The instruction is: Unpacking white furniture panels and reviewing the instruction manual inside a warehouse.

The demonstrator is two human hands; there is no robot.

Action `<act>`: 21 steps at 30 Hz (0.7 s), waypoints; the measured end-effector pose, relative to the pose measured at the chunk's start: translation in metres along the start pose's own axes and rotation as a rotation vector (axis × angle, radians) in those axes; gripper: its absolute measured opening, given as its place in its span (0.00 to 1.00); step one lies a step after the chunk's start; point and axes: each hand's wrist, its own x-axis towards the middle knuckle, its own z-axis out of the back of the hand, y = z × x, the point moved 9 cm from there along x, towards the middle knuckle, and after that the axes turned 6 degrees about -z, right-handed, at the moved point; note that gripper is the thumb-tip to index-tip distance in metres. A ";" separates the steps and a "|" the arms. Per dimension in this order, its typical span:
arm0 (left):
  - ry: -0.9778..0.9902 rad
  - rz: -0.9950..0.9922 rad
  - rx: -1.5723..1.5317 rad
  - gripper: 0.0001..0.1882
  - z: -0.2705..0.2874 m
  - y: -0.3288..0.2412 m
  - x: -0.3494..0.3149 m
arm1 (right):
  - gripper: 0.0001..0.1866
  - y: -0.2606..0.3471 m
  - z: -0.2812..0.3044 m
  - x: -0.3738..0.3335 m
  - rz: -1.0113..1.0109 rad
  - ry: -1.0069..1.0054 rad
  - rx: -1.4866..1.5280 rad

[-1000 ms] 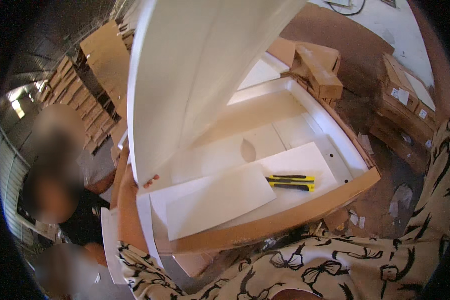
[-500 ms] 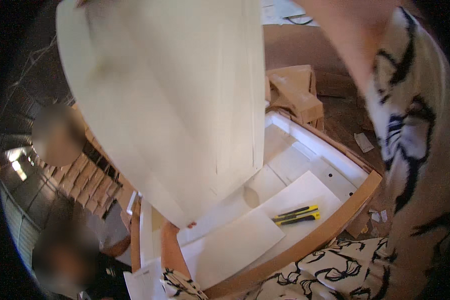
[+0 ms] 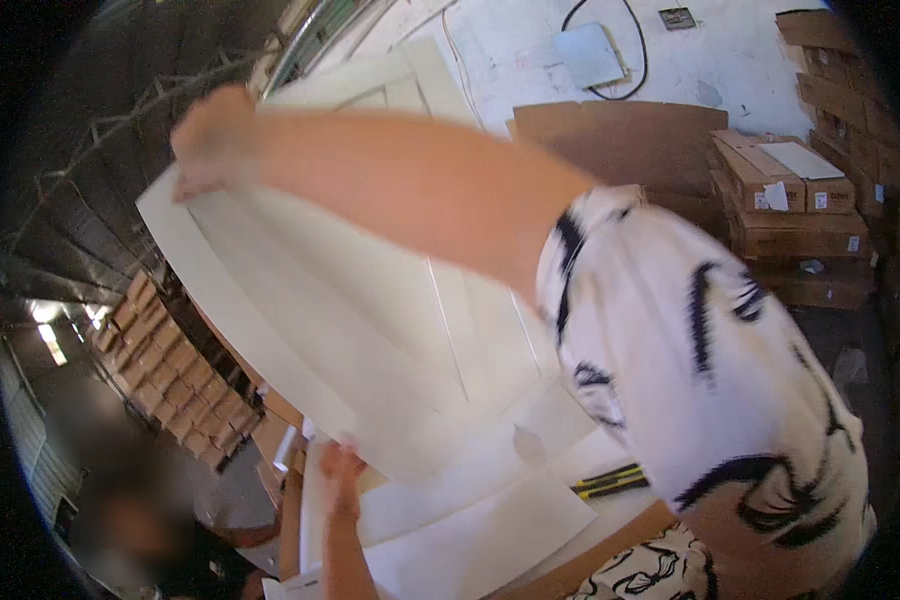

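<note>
Cream cloth with black bows, my right sleeve (image 3: pixel 710 370), is crossing close before me, partly covering the yellow-and-black knives (image 3: pixel 610 484) lying inside the open carton (image 3: pixel 620 547). Blurred, my left hand (image 3: pixel 342 478) is meeting the white panel (image 3: pixel 320 320) at its lower edge; whether it is gripping, I cannot tell. The panel is slanting up above the carton, and my right hand (image 3: pixel 213 140) is curling tight over its top edge. I am apparently tilting it, which is calling for evenly steadied ends. Unlike half a second ago, my right forearm (image 3: pixel 400 170) is spanning the panel. Brown boxes (image 3: pixel 795 240) are standing beyond.
</note>
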 end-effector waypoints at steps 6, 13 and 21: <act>-0.027 -0.218 0.383 0.21 -0.029 -0.014 0.000 | 0.38 -0.029 -0.022 -0.024 -0.158 -0.500 0.154; -0.177 -0.117 0.676 0.18 -0.016 -0.020 -0.014 | 0.39 -0.014 -0.016 -0.025 -0.074 -0.365 0.114; -0.025 0.053 0.876 0.33 0.026 0.073 -0.014 | 0.34 -0.015 -0.005 -0.019 0.016 -0.144 0.065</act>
